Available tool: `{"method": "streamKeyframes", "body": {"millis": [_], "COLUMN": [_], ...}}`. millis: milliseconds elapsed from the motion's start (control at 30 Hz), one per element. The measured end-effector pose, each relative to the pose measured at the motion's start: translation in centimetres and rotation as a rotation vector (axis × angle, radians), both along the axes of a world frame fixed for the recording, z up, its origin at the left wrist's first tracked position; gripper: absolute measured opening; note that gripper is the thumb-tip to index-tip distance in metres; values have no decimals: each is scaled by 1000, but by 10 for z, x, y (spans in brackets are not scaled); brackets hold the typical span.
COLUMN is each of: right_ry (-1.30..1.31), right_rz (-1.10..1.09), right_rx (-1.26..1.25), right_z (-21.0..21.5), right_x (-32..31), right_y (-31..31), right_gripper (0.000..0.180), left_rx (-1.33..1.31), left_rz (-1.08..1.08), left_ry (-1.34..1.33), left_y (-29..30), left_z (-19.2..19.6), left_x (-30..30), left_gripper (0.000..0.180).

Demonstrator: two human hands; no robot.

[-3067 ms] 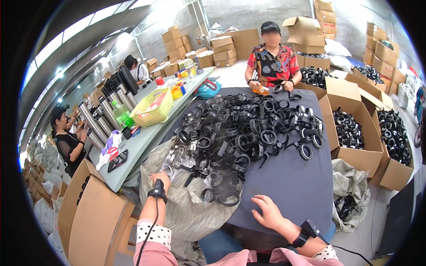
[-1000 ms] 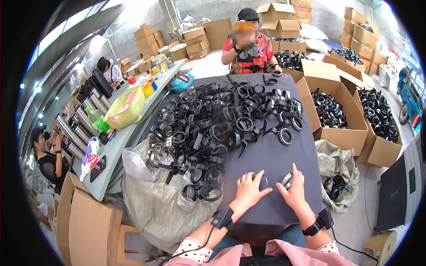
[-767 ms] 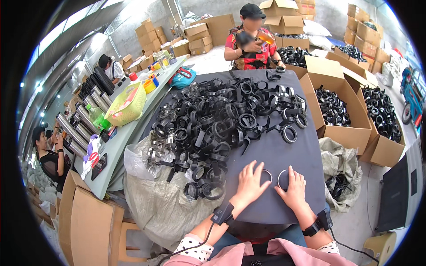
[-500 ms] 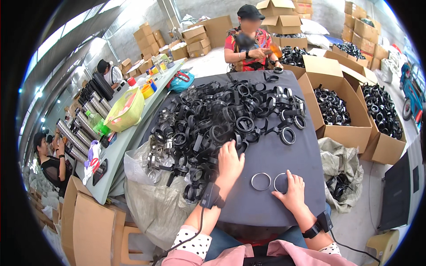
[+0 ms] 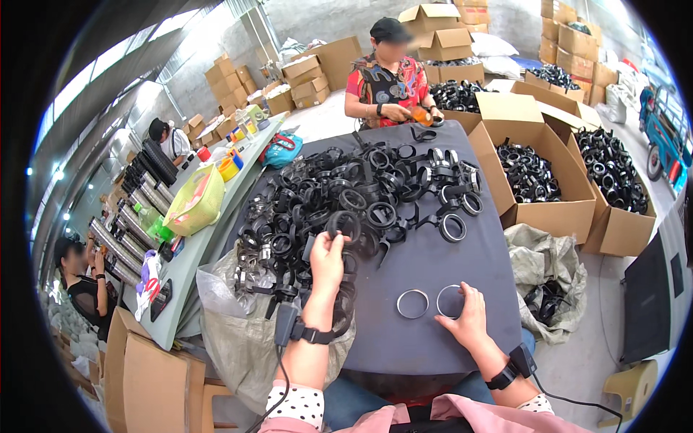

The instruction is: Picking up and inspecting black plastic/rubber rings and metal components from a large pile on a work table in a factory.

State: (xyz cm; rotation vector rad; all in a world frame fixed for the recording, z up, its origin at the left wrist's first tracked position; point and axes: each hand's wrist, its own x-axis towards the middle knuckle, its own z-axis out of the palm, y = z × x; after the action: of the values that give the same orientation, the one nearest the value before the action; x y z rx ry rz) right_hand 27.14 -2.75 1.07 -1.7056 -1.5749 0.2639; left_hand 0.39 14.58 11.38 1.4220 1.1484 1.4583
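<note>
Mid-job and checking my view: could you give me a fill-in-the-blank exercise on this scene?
1. The left hand is at a heap of rings coloured mostly ____.
2. The thin ring touched by the right hand is to the ____ of another thin ring.
3. The open boxes beside the covered table are made of brown ____.
4. The green bottle is to the ____ of the yellow basket.
Missing words: black; right; cardboard; left.

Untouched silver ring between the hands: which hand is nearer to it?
Right. The right hand is just right of the untouched ring, holding a second ring; the left hand is farther off, forward and left, holding a black ring.
</note>
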Motion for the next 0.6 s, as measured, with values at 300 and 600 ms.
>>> {"method": "streamKeyframes", "body": {"millis": [300,600], "right_ry": [52,44], "right_rz": [65,77], "right_rx": [119,135], "right_z": [-4,-7], "right_x": [2,3], "right_y": [-1,-4], "right_gripper": [97,104], "left_rx": [95,-97], "left_rz": [-382,-624], "left_ry": [-332,-607], "left_y": [-80,-93], "left_z": [36,28], "left_x": [17,17], "left_gripper": [24,34]}}
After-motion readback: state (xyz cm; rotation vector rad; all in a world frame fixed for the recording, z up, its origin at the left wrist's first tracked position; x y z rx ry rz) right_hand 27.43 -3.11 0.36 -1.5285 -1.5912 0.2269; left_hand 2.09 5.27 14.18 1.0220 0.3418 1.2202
